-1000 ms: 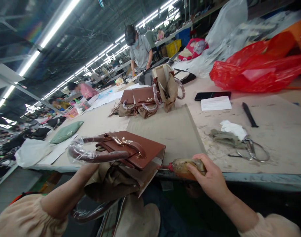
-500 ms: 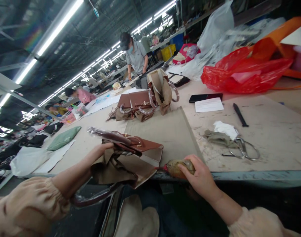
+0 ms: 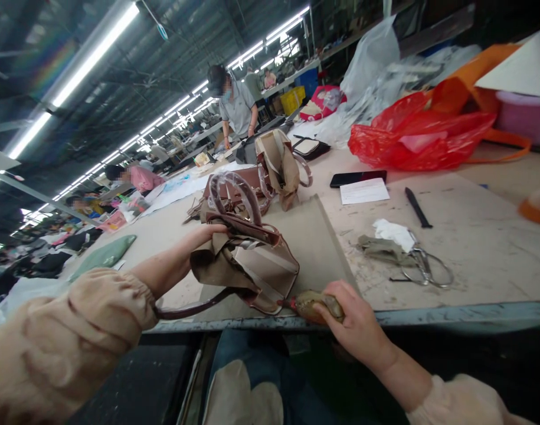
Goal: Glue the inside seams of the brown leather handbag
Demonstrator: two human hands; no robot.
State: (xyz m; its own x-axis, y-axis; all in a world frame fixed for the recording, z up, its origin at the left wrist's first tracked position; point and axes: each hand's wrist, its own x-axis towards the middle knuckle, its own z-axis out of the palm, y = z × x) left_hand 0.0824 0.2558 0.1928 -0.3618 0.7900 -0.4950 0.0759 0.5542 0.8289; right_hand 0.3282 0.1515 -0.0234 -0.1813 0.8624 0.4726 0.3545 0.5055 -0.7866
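Note:
A brown handbag [image 3: 270, 265] with its tan lining pulled out leans over the table's front edge, one wrapped handle standing up and the other hanging low at the left. My left hand [image 3: 212, 233] grips its upper left side; most of the fingers are hidden behind the bag. Closed around a yellowish-brown squeeze bottle [image 3: 318, 306] is my right hand [image 3: 352, 316]. The bottle's red-collared tip points left and meets the bag's lower right corner.
More brown bags [image 3: 281, 165] lie behind on the table [image 3: 473, 248]. To the right are scissors [image 3: 424, 268], a grey-green cloth [image 3: 380, 248], a black marker [image 3: 418, 208], a phone [image 3: 358, 178] and a red plastic bag [image 3: 420, 139]. A person [image 3: 238, 106] stands beyond.
The handbag has been turned and raised, with its upper handle now upright and more of the lining showing. My left hand has moved right and up. The bottle stays at the bag's corner.

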